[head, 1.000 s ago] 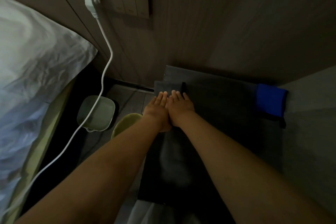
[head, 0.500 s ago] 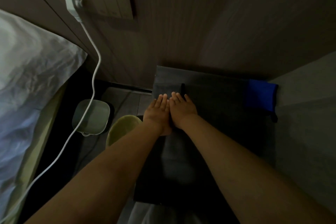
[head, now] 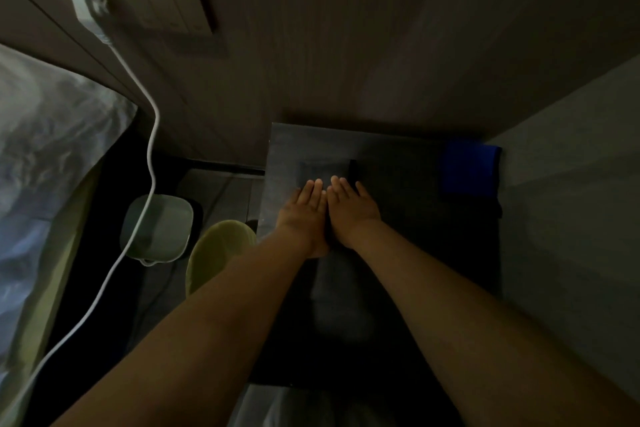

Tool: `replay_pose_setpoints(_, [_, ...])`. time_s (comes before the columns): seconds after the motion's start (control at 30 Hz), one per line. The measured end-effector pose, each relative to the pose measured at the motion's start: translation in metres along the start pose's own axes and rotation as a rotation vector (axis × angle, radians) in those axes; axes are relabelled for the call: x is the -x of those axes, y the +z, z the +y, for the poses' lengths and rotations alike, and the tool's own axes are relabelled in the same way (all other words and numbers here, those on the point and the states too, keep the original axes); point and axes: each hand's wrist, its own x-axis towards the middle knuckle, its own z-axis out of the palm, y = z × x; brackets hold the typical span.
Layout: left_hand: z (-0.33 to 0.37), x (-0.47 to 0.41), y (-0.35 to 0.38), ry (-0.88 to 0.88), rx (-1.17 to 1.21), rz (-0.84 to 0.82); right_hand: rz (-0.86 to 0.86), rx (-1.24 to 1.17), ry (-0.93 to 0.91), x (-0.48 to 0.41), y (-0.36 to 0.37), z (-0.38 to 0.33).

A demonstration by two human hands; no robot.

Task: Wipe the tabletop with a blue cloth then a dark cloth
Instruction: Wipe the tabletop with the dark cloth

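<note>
Both hands flat, fingers spread, L hand [head: 304, 210] & R hand [head: 349, 206] pressing dark cloth [head: 323, 169]; risk: cloth bunching toward 12 o'clock; blue cloth [head: 469, 170] idle at 2.

blue cloth [head: 469, 170] folded (far-right), dark cloth [head: 323, 170] seemingly flat

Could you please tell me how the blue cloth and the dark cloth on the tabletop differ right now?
The blue cloth is vivid blue; the dark cloth nearly matches the tabletop. The blue cloth lies untouched at the right edge, while the dark cloth sits left of centre under the fingertips of the left hand and right hand. Both lie flat, folded into rectangles.
</note>
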Motion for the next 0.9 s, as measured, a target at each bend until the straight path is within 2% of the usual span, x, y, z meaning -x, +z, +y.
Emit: replay_pose_setpoints(0.9, [0.076,-0.026,-0.035,0.156,-0.183,0.025,-0.021,-0.091,0.081,0.028,0.035,0.083])
